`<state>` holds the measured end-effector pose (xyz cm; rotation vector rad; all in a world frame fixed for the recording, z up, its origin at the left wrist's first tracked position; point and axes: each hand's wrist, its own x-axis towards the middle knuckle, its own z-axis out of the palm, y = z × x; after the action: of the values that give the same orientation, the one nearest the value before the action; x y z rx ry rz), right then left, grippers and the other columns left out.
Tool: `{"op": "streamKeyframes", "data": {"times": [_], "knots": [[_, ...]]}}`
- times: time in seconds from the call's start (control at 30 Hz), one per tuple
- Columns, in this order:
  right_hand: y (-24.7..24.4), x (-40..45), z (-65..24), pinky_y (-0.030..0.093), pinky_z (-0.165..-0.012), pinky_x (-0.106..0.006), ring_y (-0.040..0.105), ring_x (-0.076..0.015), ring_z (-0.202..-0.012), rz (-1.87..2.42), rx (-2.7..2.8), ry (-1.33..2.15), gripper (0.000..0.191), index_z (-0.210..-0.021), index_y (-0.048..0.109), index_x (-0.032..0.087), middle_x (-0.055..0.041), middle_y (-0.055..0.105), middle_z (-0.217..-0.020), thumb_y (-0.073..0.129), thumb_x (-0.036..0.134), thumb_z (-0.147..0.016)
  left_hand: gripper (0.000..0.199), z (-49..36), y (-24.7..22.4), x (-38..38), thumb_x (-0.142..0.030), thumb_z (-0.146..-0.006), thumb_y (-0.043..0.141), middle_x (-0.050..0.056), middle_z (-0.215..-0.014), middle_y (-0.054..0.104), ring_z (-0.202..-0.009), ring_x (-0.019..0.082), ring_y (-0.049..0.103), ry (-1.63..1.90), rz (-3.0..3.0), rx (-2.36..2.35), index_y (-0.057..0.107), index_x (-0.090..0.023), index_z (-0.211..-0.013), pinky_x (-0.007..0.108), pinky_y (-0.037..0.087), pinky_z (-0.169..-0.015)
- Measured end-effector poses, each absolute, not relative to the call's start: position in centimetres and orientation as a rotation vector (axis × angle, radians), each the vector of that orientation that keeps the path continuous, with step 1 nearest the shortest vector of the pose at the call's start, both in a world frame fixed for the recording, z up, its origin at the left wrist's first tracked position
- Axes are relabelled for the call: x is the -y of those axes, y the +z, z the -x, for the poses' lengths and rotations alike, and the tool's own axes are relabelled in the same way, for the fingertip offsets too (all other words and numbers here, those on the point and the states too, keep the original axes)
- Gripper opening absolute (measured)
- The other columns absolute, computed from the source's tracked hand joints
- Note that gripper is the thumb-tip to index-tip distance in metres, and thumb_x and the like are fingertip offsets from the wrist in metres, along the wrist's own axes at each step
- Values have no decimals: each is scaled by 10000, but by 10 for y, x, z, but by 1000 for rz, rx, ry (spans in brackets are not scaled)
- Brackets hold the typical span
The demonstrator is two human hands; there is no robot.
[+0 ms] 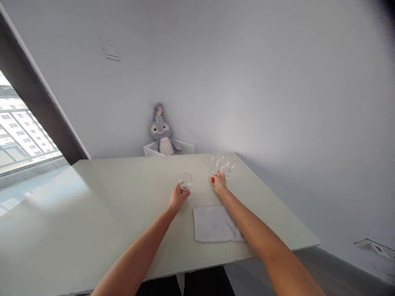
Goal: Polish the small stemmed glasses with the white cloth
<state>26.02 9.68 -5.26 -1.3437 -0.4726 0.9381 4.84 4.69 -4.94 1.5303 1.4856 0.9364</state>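
A small clear stemmed glass [185,179] stands upright on the table. Fingers of my left hand [178,198] are closed round its lower part. Farther right, several similar clear glasses [231,165] form a tight cluster near the far right corner of the table. My right hand [219,182] is at the front of this group, its fingers curled round the lower part of one glass. The see-through glasses overlap, so their outlines are hard to separate. Between my forearms lies a folded white cloth [214,224], its right side partly covered by my right arm.
The pale table [123,213] has its far right corner near the wall. Behind its far edge, a grey plush rabbit [166,144] sits in a white perforated basket [187,149]. A dark-framed window is at the left, and a switch plate [111,50] is on the wall.
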Motion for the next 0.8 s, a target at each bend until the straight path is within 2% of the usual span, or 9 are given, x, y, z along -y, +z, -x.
{"op": "streamKeyframes", "data": {"times": [0.07, 0.17, 0.37, 0.57, 0.67, 0.8], "knots": [[-54, -98, -246, 435, -440, -157, 513, -42, -486, 1347, 496, 951, 389, -990, 406, 244, 69, 438, -721, 464, 67, -648, 385, -48, -52, -50, -309, -692, 574, 33, -782, 661, -604, 122, 555, 919, -1527, -1492, 580, -193, -1059, 222, 389, -540], [-55, -94, -218, 427, -431, -166, 518, -48, -472, 1343, 571, 1018, 376, -977, 413, 233, 63, 441, -724, 446, 67, -641, 282, -30, -53, -46, -278, -671, 577, 29, -735, 656, -607, 131, 566, 935, -1514, -1549, 642, -190, -931, 220, 373, -527], [-53, -84, -142, 426, -433, -181, 526, -50, -472, 1303, 803, 1240, 419, -988, 454, 209, 38, 484, -802, 453, 57, -597, 291, 36, -51, -30, -327, -663, 560, 33, -723, 653, -660, 164, 583, 1025, -1440, -1694, 641, -180, -902, 244, 378, -576], [-46, -81, -71, 424, -441, -173, 537, -46, -495, 1267, 974, 1385, 479, -1011, 511, 218, -11, 537, -964, 496, 39, -568, 338, 81, -52, -20, -398, -658, 553, 26, -710, 649, -635, 168, 574, 1108, -1338, -1809, 626, -180, -907, 253, 372, -572], [-47, -83, -69, 405, -409, -175, 521, -43, -468, 1305, 958, 1356, 463, -989, 525, 217, -31, 542, -1003, 513, 37, -563, 348, 95, -56, -17, -407, -656, 553, 18, -699, 645, -642, 169, 570, 1165, -1320, -1868, 622, -183, -913, 253, 373, -579], [-52, -93, -115, 377, -377, -168, 504, -52, -459, 1389, 807, 1156, 365, -961, 494, 210, -20, 548, -891, 484, 73, -622, 344, 103, -57, -14, -418, -666, 536, 10, -666, 627, -642, 172, 566, 1196, -1336, -1931, 623, -191, -909, 254, 373, -579]]}}
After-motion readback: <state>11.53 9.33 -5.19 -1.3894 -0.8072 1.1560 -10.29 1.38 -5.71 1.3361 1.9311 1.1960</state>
